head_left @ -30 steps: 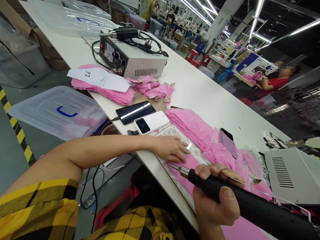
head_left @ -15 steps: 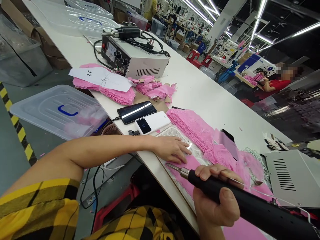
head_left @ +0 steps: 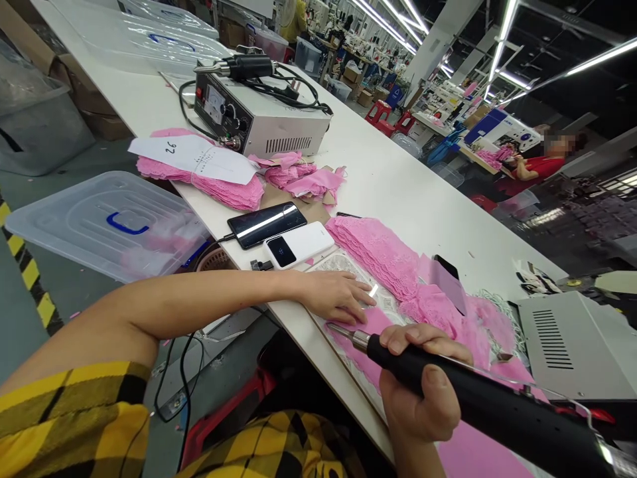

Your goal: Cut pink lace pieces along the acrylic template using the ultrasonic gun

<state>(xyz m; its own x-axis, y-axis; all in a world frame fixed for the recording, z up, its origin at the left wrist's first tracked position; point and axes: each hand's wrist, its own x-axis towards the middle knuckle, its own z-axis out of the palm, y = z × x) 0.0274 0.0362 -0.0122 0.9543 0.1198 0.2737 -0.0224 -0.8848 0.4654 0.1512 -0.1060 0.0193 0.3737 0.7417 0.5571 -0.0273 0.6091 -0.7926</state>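
Left hand lies flat, fingers spread, on pink lace — right hand is wrapped around a black cutting wand

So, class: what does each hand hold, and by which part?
The right hand holds the black tool by its handle; the left hand holds nothing, lying flat on the pink lace.

Garment factory floor, long white worktable, pink lace stacks, sewing machine behind
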